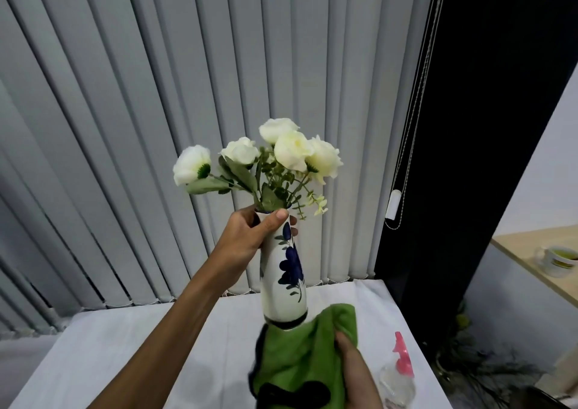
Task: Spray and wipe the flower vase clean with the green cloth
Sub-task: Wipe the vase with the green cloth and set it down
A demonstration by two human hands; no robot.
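A tall white vase [283, 286] painted with blue flowers is lifted above the table, tilted slightly. My left hand [250, 239] grips it around the neck, just under the rim. White artificial flowers [281, 155] stick out of its mouth. My right hand [352, 365] holds the green cloth [300, 352], which has a black edge, and presses it against the vase's base. The cloth hides most of that hand's fingers. A clear spray bottle [398, 377] with a pink nozzle stands on the table at the right.
The table [125, 346] is covered in white cloth. Grey vertical blinds [156, 127] hang close behind it, with a cord weight [393, 203] at the right. A cup [558, 260] sits on a wooden shelf at far right. Dark dried plants [481, 371] lie low right.
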